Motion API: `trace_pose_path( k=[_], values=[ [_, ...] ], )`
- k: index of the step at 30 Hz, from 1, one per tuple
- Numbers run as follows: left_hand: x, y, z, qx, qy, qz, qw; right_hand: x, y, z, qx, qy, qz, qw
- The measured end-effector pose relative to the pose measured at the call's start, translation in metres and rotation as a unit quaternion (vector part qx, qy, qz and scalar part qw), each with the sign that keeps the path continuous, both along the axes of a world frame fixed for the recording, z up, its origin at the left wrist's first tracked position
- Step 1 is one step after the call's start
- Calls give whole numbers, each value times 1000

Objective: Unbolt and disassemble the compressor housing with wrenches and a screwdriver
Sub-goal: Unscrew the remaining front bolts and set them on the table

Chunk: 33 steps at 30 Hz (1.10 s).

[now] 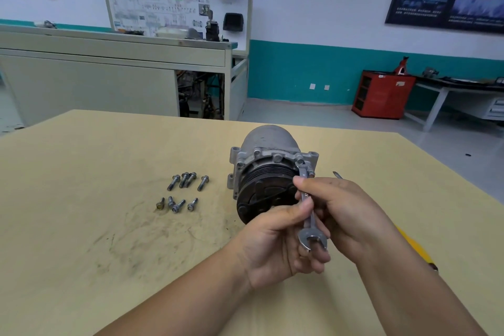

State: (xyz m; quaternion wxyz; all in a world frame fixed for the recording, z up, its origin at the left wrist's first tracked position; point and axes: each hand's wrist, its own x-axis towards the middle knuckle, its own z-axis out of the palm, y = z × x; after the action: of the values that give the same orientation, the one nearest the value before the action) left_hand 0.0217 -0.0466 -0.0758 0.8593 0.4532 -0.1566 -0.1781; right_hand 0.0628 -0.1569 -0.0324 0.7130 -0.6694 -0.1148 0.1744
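Observation:
A grey metal compressor [268,155] lies on its side on the wooden table [81,226], its dark pulley face turned toward me. A double open-end wrench [308,215] runs from a bolt on the housing's right flange down between my hands. My right hand [346,215] grips the wrench's shaft, thumb on top. My left hand [278,243] curls round the wrench's lower part just in front of the pulley. A screwdriver lies behind my right hand: its metal tip [337,174] and yellow handle [417,248] show.
Several removed bolts [182,192] lie in two loose rows left of the compressor. The table's far edge is just behind the compressor and its right edge slants past the screwdriver. A grey cabinet [109,76], a red cart [381,94] and a bench stand across the room.

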Motion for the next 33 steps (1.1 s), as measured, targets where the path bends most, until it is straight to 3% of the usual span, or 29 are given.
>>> trace_pose_path(
  k=[7,15,24,29,33],
  values=[
    [-1,2,2,9,-22,-16,1000,3,-18,-8,27,22,94,995],
    [0,-8,-5,-11,-8,-34,999,-2,-15,-10,116,152,41,981],
    [5,-7,-8,16,-9,-47,999,5,-19,-10,23,78,1,997],
    [6,-8,-10,1,-20,-67,998,7,-23,-9,99,209,93,968],
    [6,-8,-12,-20,-21,-75,997,7,-23,-13,149,235,95,956]
  ],
)
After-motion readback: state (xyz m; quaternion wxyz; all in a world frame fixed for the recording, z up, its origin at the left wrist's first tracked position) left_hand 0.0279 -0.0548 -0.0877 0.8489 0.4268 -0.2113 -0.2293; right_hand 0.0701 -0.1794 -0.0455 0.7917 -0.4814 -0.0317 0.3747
